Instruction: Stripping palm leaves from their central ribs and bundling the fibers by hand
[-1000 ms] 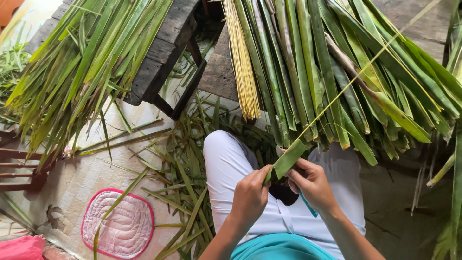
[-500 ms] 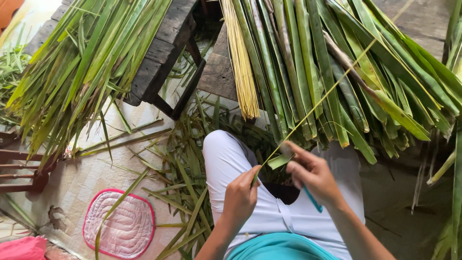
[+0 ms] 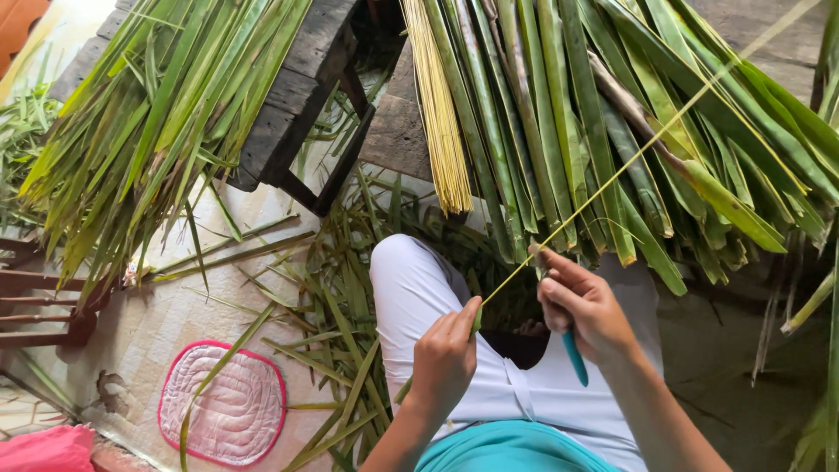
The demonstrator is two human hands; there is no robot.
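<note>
My left hand (image 3: pixel 447 357) pinches the near end of a thin yellow-green leaf midrib (image 3: pixel 612 179) that runs up to the right over the leaves. My right hand (image 3: pixel 587 306) grips a small knife with a teal handle (image 3: pixel 574 358) and rests against the midrib a little further along it. Both hands hover over my lap in white trousers (image 3: pixel 411 288). A big bundle of long green palm leaves (image 3: pixel 612 114) lies just beyond my hands. Beside it hangs a bunch of stripped yellow midribs (image 3: pixel 437 114).
A second heap of green leaves (image 3: pixel 149 114) covers a dark wooden bench (image 3: pixel 301 87) at the left. Leaf strips (image 3: pixel 336 323) litter the floor by my left knee. A pink-edged quilted pad (image 3: pixel 223 402) lies at lower left.
The green leaf blade that was on the midrib at my hands is gone; the bare midrib is left. My right hand slid up along it, and my left hand shifted slightly.
</note>
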